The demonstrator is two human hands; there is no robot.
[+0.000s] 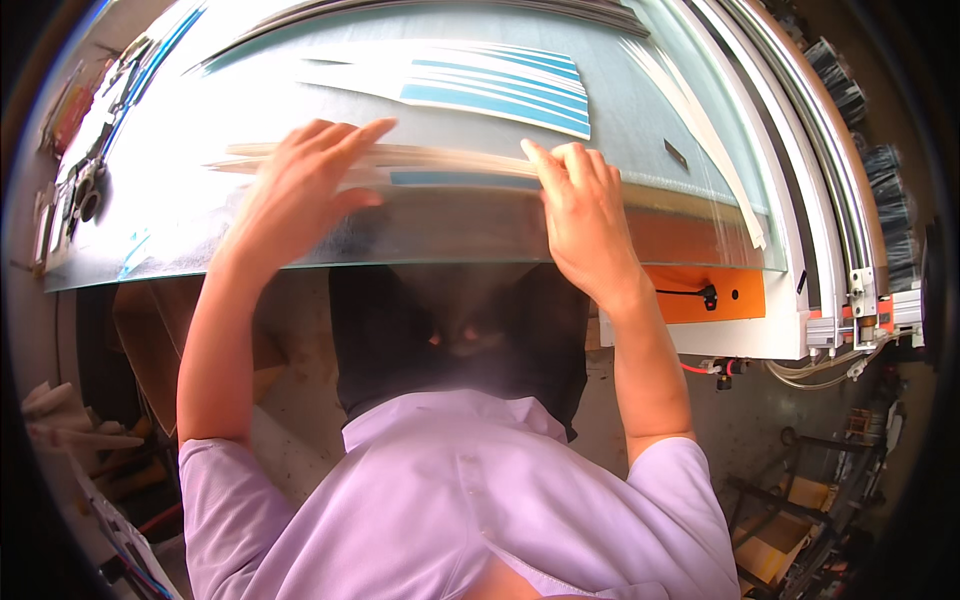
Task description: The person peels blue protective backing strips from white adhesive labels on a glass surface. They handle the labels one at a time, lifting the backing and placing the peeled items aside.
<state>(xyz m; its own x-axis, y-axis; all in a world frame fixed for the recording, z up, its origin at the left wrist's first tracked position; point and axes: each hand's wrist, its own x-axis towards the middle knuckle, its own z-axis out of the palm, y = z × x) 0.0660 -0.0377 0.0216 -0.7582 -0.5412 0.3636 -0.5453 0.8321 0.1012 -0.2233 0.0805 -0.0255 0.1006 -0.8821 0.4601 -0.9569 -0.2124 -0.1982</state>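
A bundle of long thin beige strips (pixel 450 158) lies crosswise near the front of a glass-topped table (pixel 160 215), slightly blurred. My left hand (pixel 305 190) is over its left part, fingers stretched and thumb apart. Around the right end of the bundle, the fingers of my right hand (pixel 582 205) are curled. A blue band (pixel 460 178) shows just below the strips, between my hands. Farther back lies a fanned stack of white and blue strips (pixel 500 90), apart from both hands.
Dark long strips (pixel 440 8) lie along the far edge. Loose white strips (pixel 700 130) and a small dark piece (pixel 676 152) are at right. Scissors (pixel 92 190) lie at left. A machine rail (pixel 850 200) borders the right side, with an orange panel (pixel 735 293) below.
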